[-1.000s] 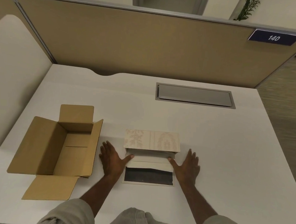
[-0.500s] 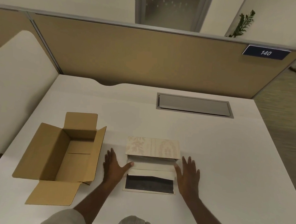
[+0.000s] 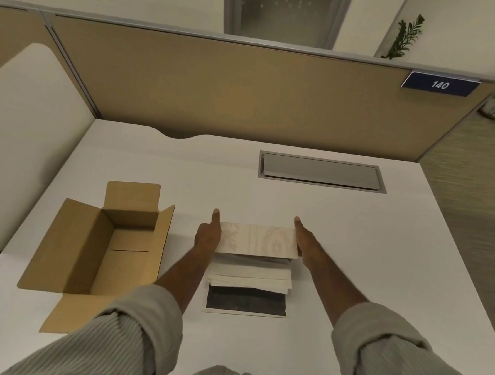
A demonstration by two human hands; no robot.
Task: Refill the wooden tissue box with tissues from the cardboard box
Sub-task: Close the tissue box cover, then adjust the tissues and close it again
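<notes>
The head camera looks down at a white desk (image 3: 338, 251). In the middle, near the person, sits the wooden box cover (image 3: 259, 240). It is pale wood with a soft grain pattern on top. The left hand (image 3: 208, 237) presses on its left end and the right hand (image 3: 305, 243) presses on its right end. Both thumbs point up and away. The two hands hold the cover between them, above the tissues (image 3: 249, 273).

The tissues are a white stack, just on the near side of the cover. The sheets are a bit uneven at the edges. Under the stack lies a flat base (image 3: 246, 301) with a dark top and a pale rim. It rests on the desk, and its near part sticks out from under the stack.

The cardboard box (image 3: 103, 251) is to the left, just beside the left arm. It is brown and open, with its flaps spread out. The inside looks bare.

Both arms wear grey ribbed sleeves (image 3: 384, 349) pushed up past the wrists.

Far on the desk, to the right, is a grey metal hatch (image 3: 321, 171) set into the top. Behind the desk stands a tan wall panel (image 3: 232, 90). A dark blue sign (image 3: 439, 84) with the number 140 sits at its top right corner. A green plant (image 3: 404, 37) pokes up behind the panel. The floor on the right is blurry.
</notes>
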